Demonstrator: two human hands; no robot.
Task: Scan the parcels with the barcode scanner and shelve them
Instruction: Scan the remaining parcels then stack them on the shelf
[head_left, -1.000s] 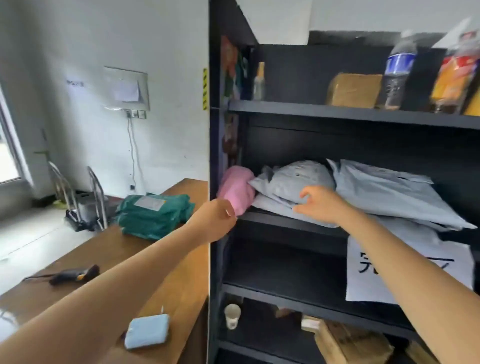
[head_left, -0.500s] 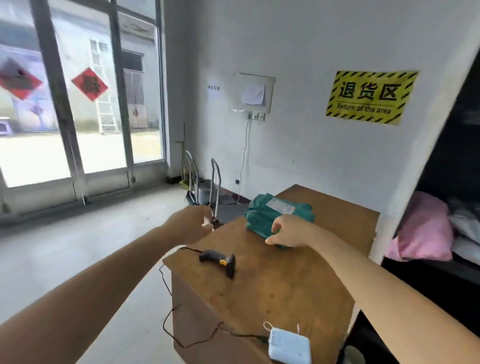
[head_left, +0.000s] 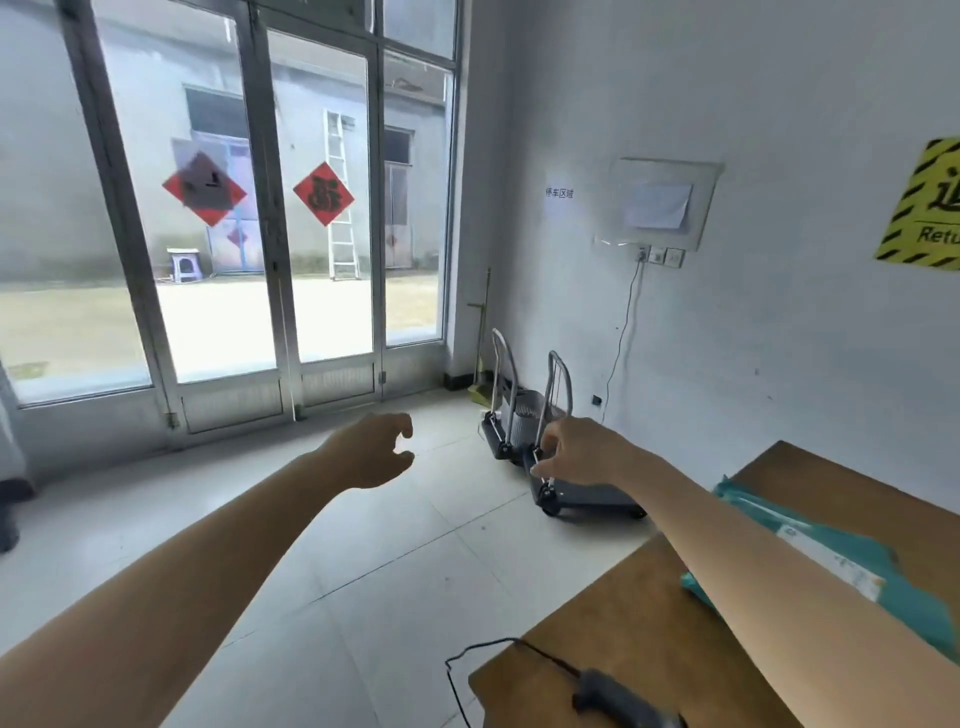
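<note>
1. Bottom right of the frame: the barcode scanner (head_left: 618, 699) lies on the wooden table (head_left: 623, 639), and its black cable (head_left: 467, 660) loops off the corner.
2. Right edge, higher up: teal parcels (head_left: 883, 582) with a white label lie stacked on the table, partly behind the right forearm.
3. Centre: the left hand (head_left: 371, 449) and right hand (head_left: 582, 449) hang in the air, fingers loosely curled, grasping nothing.
4. Behind the right hand, two trolleys (head_left: 587, 493) stand by the wall; glass doors (head_left: 260, 208) fill the upper left.

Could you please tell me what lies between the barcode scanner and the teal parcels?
In the head view, only bare tabletop, with the right forearm stretched above it.
</note>
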